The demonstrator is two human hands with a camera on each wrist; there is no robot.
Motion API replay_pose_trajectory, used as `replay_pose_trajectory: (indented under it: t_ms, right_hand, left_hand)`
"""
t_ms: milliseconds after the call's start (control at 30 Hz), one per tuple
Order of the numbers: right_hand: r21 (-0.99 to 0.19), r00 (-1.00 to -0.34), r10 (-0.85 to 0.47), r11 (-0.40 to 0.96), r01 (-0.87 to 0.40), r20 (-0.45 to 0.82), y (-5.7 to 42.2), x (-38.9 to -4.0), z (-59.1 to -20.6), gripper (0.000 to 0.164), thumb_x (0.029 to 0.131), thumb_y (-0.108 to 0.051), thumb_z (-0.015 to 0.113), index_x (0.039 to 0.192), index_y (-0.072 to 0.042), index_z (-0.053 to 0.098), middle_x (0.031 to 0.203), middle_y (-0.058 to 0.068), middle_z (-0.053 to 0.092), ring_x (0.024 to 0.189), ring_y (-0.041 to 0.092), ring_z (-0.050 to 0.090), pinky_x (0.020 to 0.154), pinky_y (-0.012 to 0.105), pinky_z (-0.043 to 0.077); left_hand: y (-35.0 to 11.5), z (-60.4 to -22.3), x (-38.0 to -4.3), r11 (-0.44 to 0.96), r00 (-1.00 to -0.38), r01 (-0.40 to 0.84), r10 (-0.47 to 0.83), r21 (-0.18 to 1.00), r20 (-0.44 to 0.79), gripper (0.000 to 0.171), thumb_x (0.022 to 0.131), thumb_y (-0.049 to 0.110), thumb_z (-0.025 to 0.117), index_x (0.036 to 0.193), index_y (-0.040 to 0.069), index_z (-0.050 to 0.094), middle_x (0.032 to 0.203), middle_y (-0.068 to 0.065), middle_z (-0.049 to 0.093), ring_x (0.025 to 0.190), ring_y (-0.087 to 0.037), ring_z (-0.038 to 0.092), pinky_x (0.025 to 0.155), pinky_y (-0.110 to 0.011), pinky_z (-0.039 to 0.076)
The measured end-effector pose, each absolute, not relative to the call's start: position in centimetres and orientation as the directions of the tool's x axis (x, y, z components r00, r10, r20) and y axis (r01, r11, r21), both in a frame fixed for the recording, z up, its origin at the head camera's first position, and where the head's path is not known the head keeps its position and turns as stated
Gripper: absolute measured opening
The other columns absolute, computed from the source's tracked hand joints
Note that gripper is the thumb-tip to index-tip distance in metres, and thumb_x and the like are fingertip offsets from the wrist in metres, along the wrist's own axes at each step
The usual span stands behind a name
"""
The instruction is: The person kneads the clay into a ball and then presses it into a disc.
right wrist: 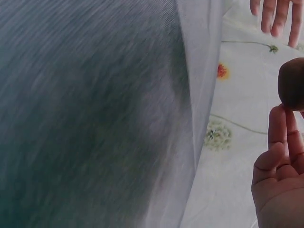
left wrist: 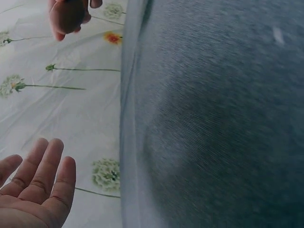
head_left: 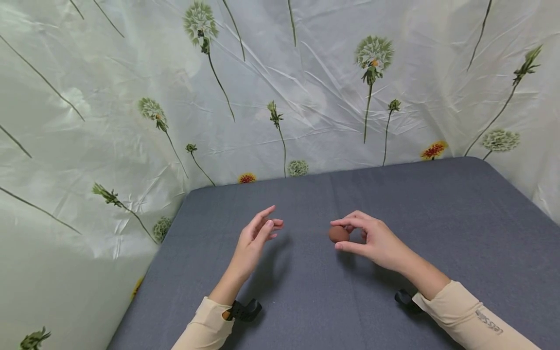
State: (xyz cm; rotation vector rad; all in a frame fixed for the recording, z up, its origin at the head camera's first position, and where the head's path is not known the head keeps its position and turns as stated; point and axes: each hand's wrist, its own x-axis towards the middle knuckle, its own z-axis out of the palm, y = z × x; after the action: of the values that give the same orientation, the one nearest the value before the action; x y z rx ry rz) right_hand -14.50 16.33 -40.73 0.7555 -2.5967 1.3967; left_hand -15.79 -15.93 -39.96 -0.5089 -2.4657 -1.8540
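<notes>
In the head view my right hand pinches a smooth brown egg between thumb and fingertips, over the middle of the grey table. The right wrist view shows the egg at the ends of the fingers of my right hand. To the left, apart from the egg, my left hand hovers over the table with its fingers loosely spread and nothing in them. Its palm side and relaxed fingers show in the left wrist view, where the left hand sits low at the left edge.
Grey cloth covers the table, whose far edge meets a pale hanging sheet printed with dandelions. Each wrist wears a black camera band, one on the left and one on the right. Both sleeves are cream.
</notes>
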Motion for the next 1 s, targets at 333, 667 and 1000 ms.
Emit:
replay_pose_trajectory:
  t_ms: [333,667,1000]
  right_hand:
    - [-0.729,-0.87,-0.397,0.497,-0.471,0.292,19.1,-14.4,-41.5,0.042,0.092,-0.027,0.088,0.132,-0.019,0.076,0.114,-0.009,0.072,0.098,0.0,0.063,0.07,0.025,0.049]
    - [-0.691,-0.876,-0.417,0.559,-0.458,0.243,22.2,-13.7,-42.2,0.044,0.093,-0.025,0.087,0.133,-0.011,0.074,0.113,-0.006,0.076,0.097,-0.005,0.064,0.075,0.024,0.055]
    - [-0.674,-0.899,-0.414,0.625,-0.394,0.141,24.3,-13.2,-42.5,0.046,0.091,-0.031,0.088,0.13,-0.011,0.075,0.111,-0.005,0.078,0.093,-0.007,0.063,0.07,0.023,0.052]
  left_hand:
    - [-18.0,-41.1,-15.0,0.295,-0.943,0.29,0.25,0.911,0.219,0.037,0.115,0.02,0.053,0.15,0.008,0.06,0.122,-0.021,0.075,0.112,-0.014,0.075,0.094,-0.028,0.06]
    - [-19.2,-41.2,-14.6,0.304,-0.942,0.281,0.27,0.91,0.2,0.036,0.115,0.021,0.054,0.148,0.008,0.06,0.116,-0.021,0.076,0.103,-0.012,0.077,0.09,-0.028,0.061]
    - [-19.6,-41.3,-14.4,0.306,-0.928,0.313,0.302,0.899,0.221,0.036,0.114,0.018,0.055,0.148,0.007,0.059,0.116,-0.022,0.076,0.104,-0.011,0.076,0.09,-0.027,0.06]
